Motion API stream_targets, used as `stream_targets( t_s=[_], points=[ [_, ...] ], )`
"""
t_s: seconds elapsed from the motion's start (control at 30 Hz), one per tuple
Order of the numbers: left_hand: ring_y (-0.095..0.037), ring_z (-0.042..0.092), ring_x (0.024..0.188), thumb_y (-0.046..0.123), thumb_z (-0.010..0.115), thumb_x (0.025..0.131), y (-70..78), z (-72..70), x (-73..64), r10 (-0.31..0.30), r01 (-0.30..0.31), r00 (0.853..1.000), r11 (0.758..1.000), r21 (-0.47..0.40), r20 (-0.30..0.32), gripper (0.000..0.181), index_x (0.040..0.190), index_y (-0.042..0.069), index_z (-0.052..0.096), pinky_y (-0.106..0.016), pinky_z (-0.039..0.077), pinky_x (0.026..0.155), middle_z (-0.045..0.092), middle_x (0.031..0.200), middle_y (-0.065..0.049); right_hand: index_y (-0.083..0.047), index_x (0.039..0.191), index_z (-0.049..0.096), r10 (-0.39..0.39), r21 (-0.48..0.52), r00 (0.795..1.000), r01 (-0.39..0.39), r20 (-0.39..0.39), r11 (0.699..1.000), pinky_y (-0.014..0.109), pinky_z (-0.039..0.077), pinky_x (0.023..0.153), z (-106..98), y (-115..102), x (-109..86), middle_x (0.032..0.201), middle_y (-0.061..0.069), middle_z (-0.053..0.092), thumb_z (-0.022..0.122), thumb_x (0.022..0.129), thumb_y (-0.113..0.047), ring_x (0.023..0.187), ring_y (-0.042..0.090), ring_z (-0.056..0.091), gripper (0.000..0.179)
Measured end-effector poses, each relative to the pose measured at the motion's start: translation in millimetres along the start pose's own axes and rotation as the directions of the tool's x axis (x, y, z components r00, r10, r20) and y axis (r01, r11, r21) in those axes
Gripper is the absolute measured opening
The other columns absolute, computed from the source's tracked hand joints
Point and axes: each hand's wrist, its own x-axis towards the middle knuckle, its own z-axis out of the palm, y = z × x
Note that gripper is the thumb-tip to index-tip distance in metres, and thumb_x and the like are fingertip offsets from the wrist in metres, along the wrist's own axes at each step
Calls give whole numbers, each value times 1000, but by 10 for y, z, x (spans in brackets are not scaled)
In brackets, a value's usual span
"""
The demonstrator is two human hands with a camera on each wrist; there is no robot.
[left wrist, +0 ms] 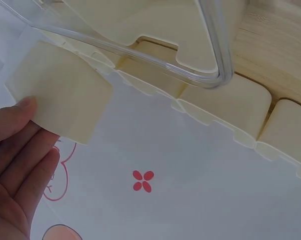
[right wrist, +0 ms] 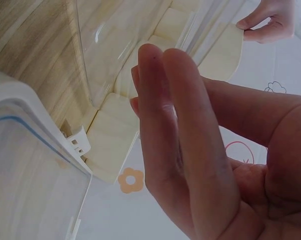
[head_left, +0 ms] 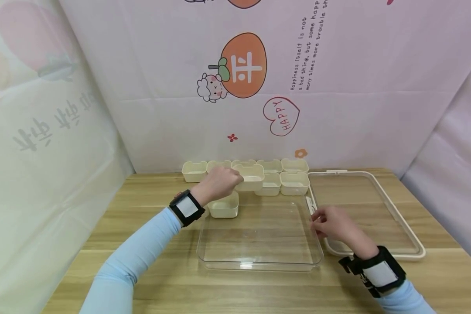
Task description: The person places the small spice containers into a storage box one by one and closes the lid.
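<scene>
My left hand (head_left: 221,181) pinches a small cream bin (head_left: 250,184) by its side, raised over the back of a clear plastic box (head_left: 255,244). In the left wrist view the thumb lies on the outer wall of that held bin (left wrist: 60,92), with fingers behind it. Another cream bin (head_left: 224,212) sits at the box's back left corner. My right hand (head_left: 335,224) is at the box's right rim, fingertips right at the edge. Seen from the right wrist, its fingers (right wrist: 190,125) are loosely extended and nothing shows in their grasp.
Several cream bins (head_left: 295,185) stand in rows behind the box, against the printed cloth backdrop (head_left: 172,126). A clear lid with a white rim (head_left: 394,211) lies at the right on the wooden table (head_left: 149,248). A white clip (head_left: 310,205) shows at the lid's left edge.
</scene>
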Motion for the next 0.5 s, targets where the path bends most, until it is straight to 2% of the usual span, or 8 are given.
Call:
stream_targets(
  t_s=[0.1,0.33,0.5],
  points=[
    [-5,28,52,-10,51,78,34,-9,-4,12,-12,1000,1000,7,-22,28,72,13,65,-18,17,44,49,59,5,11,100,62,-5,-4,1000,5,1,1000,33,56,58,-1,0,-2,79,12,68,63,86,-6,62,19,67,21],
    [-6,22,54,-9,49,82,102,14,-23,49,-47,998,998,41,-39,30,68,14,62,-19,12,47,38,57,7,10,100,62,0,-12,1000,0,-3,1000,32,55,57,-3,-12,-8,79,12,68,63,87,-6,62,18,67,21],
    [-4,31,54,-8,52,82,178,-18,-26,76,-75,997,997,24,-33,28,75,14,68,-17,22,47,55,62,4,10,97,63,-11,1,1000,11,-17,1000,31,55,56,-5,-10,-12,77,10,69,63,85,-5,61,19,68,19]
  ],
)
